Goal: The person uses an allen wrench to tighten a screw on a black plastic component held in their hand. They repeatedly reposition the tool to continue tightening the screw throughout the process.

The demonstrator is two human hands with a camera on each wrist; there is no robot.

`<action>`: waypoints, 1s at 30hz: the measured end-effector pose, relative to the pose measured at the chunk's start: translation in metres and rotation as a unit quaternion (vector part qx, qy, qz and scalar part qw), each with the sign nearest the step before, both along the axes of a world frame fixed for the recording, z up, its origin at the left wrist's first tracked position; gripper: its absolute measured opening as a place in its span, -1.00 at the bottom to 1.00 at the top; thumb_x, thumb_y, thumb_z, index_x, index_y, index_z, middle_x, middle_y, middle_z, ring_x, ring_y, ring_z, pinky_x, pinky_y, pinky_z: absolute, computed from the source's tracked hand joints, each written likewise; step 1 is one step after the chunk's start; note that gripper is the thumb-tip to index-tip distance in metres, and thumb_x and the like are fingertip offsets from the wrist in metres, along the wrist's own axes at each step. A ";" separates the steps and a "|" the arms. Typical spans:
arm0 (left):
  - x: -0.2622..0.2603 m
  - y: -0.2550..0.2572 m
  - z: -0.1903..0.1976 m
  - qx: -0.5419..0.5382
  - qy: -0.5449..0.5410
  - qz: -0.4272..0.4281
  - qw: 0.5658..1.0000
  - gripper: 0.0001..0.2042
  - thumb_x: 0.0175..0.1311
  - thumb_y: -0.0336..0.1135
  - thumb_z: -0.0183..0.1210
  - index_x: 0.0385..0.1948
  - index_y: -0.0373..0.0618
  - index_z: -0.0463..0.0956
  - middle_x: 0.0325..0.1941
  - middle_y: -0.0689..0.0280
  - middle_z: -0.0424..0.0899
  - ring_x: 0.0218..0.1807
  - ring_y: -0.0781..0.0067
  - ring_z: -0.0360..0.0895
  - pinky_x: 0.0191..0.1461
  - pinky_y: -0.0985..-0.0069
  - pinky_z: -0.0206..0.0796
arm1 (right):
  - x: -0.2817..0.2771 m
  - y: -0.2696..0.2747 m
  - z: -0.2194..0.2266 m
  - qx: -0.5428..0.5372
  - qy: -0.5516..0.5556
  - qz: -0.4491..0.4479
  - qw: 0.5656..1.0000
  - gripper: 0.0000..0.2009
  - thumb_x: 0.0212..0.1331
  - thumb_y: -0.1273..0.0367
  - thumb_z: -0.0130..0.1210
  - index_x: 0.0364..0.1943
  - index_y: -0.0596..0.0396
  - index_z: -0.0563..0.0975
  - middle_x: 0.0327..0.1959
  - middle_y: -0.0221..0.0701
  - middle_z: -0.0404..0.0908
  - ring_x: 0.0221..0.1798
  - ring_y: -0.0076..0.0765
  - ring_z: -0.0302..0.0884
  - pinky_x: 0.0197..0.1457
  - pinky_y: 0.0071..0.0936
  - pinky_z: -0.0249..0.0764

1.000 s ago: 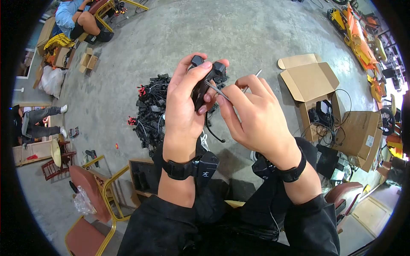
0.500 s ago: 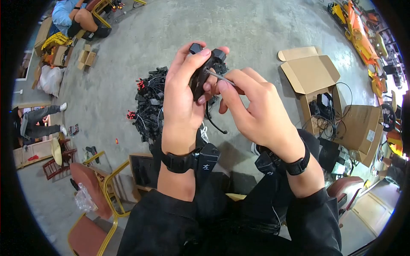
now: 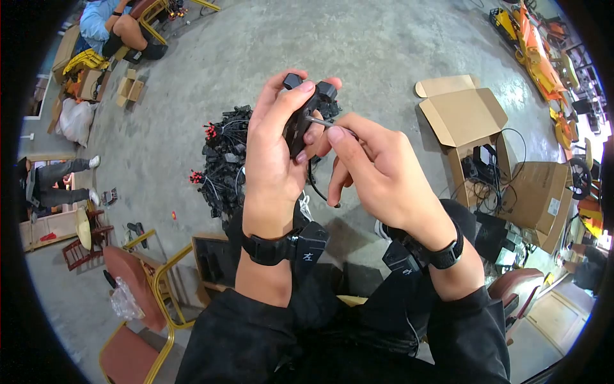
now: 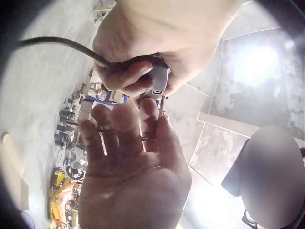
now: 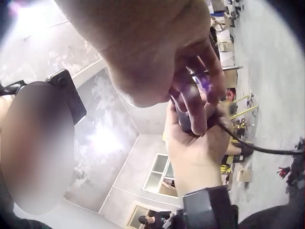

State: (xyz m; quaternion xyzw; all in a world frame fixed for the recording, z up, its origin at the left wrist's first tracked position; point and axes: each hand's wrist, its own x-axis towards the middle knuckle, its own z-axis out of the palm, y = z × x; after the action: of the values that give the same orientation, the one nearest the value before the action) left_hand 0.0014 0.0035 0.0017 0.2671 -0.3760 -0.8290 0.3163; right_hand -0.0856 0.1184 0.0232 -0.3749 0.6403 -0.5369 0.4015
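My left hand (image 3: 272,150) grips a black plastic device (image 3: 296,133) upright, with two blocky ends at its top and the thumb along its side. A black cable (image 3: 313,184) hangs from it; in the left wrist view the cable (image 4: 57,41) runs off to the left. Between thumb and forefinger, my right hand (image 3: 387,173) pinches a thin metal rod (image 3: 323,122), its tip right at the face of the device. The rod's other end is hidden by the fingers in the head view. The right wrist view shows the device (image 5: 184,120) partly covered by fingers.
Below the hands, a pile of black devices with cables and red tips (image 3: 224,160) lies on the concrete floor. An open cardboard box (image 3: 464,115) with black cables stands at right. Chairs (image 3: 134,275) are at lower left; a seated person (image 3: 96,29) is at upper left.
My right hand has turned and its fingers have shifted on the rod; a metal end that showed behind them is now hidden. The left hand keeps its hold on the device.
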 end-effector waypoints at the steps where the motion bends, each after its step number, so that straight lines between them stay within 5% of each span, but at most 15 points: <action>1: 0.000 -0.001 0.000 0.006 0.009 0.000 1.000 -0.76 0.23 -0.35 0.14 -0.09 -0.09 0.38 -0.14 0.03 0.64 -0.63 0.69 0.25 -0.66 0.72 0.03 | -0.001 0.000 0.003 0.025 -0.052 0.015 0.998 -0.81 0.37 0.40 -0.06 -0.31 0.23 0.53 -0.56 -0.35 0.57 -0.48 -0.39 0.64 -0.34 -0.49 0.45; 2: 0.001 -0.001 -0.001 0.014 0.017 -0.001 1.000 -0.76 0.23 -0.35 0.14 -0.09 -0.09 0.38 -0.13 0.02 0.63 -0.64 0.69 0.25 -0.66 0.71 0.04 | -0.001 -0.001 -0.005 0.025 -0.052 0.015 0.998 -0.81 0.37 0.40 -0.06 -0.31 0.23 0.53 -0.56 -0.35 0.57 -0.48 -0.39 0.64 -0.34 -0.49 0.45; 4: 0.001 -0.001 -0.001 0.017 0.017 -0.002 1.000 -0.76 0.23 -0.35 0.14 -0.09 -0.10 0.38 -0.13 0.01 0.63 -0.64 0.69 0.25 -0.66 0.71 0.04 | 0.000 -0.005 -0.024 -0.113 0.175 -0.013 0.978 -0.85 0.25 0.40 0.06 -0.21 0.18 0.54 -0.60 -0.21 0.52 -0.42 -0.09 0.50 -0.37 -0.23 0.44; 11: 0.001 -0.001 -0.001 0.009 0.000 -0.006 1.000 -0.76 0.24 -0.35 0.13 -0.10 -0.09 0.38 -0.13 0.02 0.64 -0.64 0.71 0.24 -0.67 0.73 0.02 | -0.002 -0.006 -0.029 -0.137 0.291 -0.041 0.946 -0.85 0.20 0.40 0.10 -0.23 0.19 0.56 -0.62 -0.27 0.51 -0.38 -0.12 0.48 -0.33 -0.23 0.42; 13: 0.001 -0.001 -0.001 0.003 -0.003 -0.004 1.000 -0.77 0.24 -0.35 0.13 -0.10 -0.09 0.38 -0.14 0.03 0.64 -0.64 0.71 0.25 -0.68 0.74 0.02 | -0.006 -0.009 -0.032 -0.199 0.485 -0.059 0.850 -0.84 0.19 0.40 0.11 -0.22 0.20 0.57 -0.62 -0.28 0.51 -0.38 -0.12 0.48 -0.31 -0.24 0.43; 17: 0.001 0.000 0.000 -0.002 -0.012 0.004 1.000 -0.77 0.24 -0.35 0.13 -0.11 -0.10 0.39 -0.15 0.03 0.64 -0.64 0.71 0.25 -0.68 0.73 0.01 | -0.005 -0.006 -0.028 -0.185 0.507 -0.048 0.840 -0.84 0.18 0.40 0.12 -0.22 0.19 0.57 -0.62 -0.29 0.52 -0.35 -0.16 0.49 -0.29 -0.26 0.44; 19: 0.001 0.000 -0.001 0.001 -0.006 0.004 1.000 -0.77 0.24 -0.35 0.13 -0.10 -0.10 0.38 -0.14 0.03 0.64 -0.63 0.71 0.25 -0.68 0.73 0.02 | 0.001 -0.003 -0.025 -0.100 0.267 -0.040 0.958 -0.84 0.18 0.40 0.12 -0.23 0.19 0.57 -0.61 -0.30 0.52 -0.33 -0.17 0.49 -0.25 -0.27 0.43; 20: 0.000 0.000 -0.002 0.005 0.000 0.002 1.000 -0.76 0.24 -0.35 0.13 -0.09 -0.09 0.38 -0.14 0.03 0.64 -0.63 0.71 0.25 -0.68 0.73 0.02 | 0.001 -0.002 -0.020 -0.101 0.268 -0.040 0.957 -0.84 0.18 0.40 0.12 -0.23 0.19 0.57 -0.61 -0.30 0.52 -0.33 -0.17 0.49 -0.25 -0.27 0.43; 22: 0.000 0.000 -0.003 0.014 0.012 0.000 1.000 -0.75 0.24 -0.35 0.13 -0.08 -0.09 0.37 -0.14 0.03 0.64 -0.63 0.70 0.26 -0.67 0.73 0.03 | 0.001 -0.001 -0.007 0.008 -0.053 -0.006 0.999 -0.84 0.18 0.41 0.11 -0.23 0.20 0.57 -0.60 -0.29 0.52 -0.32 -0.15 0.48 -0.22 -0.26 0.42; 23: 0.000 -0.001 -0.003 0.024 0.023 -0.003 0.999 -0.74 0.24 -0.35 0.13 -0.07 -0.09 0.37 -0.13 0.03 0.64 -0.63 0.70 0.26 -0.67 0.73 0.03 | 0.000 -0.002 -0.011 0.007 -0.053 -0.005 0.999 -0.84 0.18 0.41 0.11 -0.23 0.20 0.57 -0.60 -0.29 0.52 -0.32 -0.15 0.48 -0.22 -0.26 0.42; 25: 0.001 -0.001 -0.002 0.024 0.018 -0.002 1.000 -0.74 0.24 -0.35 0.13 -0.06 -0.09 0.36 -0.13 0.03 0.64 -0.63 0.70 0.26 -0.68 0.73 0.03 | 0.000 -0.004 -0.024 -0.135 0.311 -0.047 0.940 -0.85 0.18 0.42 0.11 -0.23 0.20 0.57 -0.57 -0.29 0.55 -0.33 -0.16 0.48 -0.23 -0.26 0.42; 30: 0.002 0.000 -0.001 0.019 0.008 -0.004 1.000 -0.74 0.24 -0.35 0.13 -0.07 -0.09 0.36 -0.14 0.04 0.64 -0.63 0.71 0.26 -0.68 0.73 0.03 | -0.002 -0.006 -0.030 -0.155 0.373 -0.051 0.913 -0.87 0.16 0.41 0.13 -0.26 0.16 0.57 -0.57 -0.33 0.56 -0.28 -0.16 0.49 -0.21 -0.26 0.41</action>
State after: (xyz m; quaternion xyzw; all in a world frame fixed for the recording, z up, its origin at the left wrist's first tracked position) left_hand 0.0030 0.0030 0.0003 0.2646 -0.3589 -0.8394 0.3108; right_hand -0.0872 0.1127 -0.0065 -0.5722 0.6707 -0.4700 0.0423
